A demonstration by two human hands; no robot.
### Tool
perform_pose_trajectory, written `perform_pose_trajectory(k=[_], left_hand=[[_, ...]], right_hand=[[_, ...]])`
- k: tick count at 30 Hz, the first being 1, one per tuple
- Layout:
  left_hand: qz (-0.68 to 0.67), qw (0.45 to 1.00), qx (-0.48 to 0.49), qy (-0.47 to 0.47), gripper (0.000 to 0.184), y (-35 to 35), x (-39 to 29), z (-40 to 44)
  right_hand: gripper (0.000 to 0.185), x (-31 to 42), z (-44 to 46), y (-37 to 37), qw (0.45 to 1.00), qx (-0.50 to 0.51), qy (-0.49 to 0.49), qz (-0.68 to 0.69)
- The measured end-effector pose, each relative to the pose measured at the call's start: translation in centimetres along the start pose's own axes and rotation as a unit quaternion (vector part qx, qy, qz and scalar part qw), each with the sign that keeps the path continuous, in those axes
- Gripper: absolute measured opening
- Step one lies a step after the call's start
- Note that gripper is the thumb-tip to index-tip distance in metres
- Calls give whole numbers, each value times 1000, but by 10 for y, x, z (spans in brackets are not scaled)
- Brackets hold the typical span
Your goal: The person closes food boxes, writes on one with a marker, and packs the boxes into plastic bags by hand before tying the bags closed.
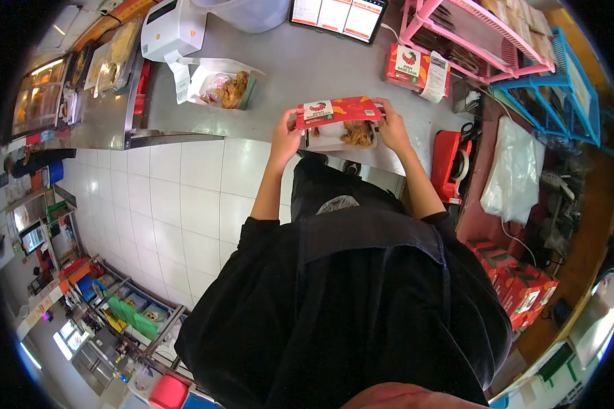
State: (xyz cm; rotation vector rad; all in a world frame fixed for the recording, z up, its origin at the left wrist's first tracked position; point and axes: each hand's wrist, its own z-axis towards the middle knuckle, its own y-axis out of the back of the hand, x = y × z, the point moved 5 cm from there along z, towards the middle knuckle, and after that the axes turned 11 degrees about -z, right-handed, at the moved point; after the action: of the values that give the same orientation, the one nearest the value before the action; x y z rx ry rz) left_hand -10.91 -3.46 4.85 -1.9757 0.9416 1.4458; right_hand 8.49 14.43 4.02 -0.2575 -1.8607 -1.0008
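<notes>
At the counter's front edge, a food box [324,142] holds pieces of fried chicken [359,134], partly hidden under its red printed lid [342,110]. My left hand [288,131] grips the lid's left end, with fingers closed around it. On the opposite end, my right hand [392,127] pinches the lid near its corner. The lid is tilted over the back of the box, leaving the front uncovered. Further left stands a second box [202,76], open, with fried chicken [235,90] and a pale wrapped item inside.
A white receipt printer [173,31] and a tablet [339,17] stand at the back. To the right are a closed red box [404,66] with a receipt, a pink rack [481,58], a blue rack [566,95], a red tape dispenser [443,163] and plastic bags [515,170].
</notes>
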Motion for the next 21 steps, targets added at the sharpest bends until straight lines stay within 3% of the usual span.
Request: perform_pose_trajectory(k=[8,11,14,15,17,18,21], left_hand=[[-48,998,47,-15,43,1,19,-1],[-16,998,52,-33,44,-2,9,-8],[102,986,57,-116,36,6,0,-6],[154,975,61,-149,33,7,-2,-6],[-24,994,60,-83,23,11,22,5],[-112,991,59,-47,19,10,27,10],[-5,1000,3,5,18,9,32,22]], right_hand=[[42,-8,-4,-3,991,-42,48,-120],[52,-16,-7,-8,999,12,-12,-31],[63,-20,-15,-5,991,97,12,91],[64,-29,-17,-5,965,140,-16,221],[67,-46,-23,-10,856,214,-70,465],[66,-47,-27,-8,870,199,-61,446],[60,-54,-36,-14,900,128,-42,415]])
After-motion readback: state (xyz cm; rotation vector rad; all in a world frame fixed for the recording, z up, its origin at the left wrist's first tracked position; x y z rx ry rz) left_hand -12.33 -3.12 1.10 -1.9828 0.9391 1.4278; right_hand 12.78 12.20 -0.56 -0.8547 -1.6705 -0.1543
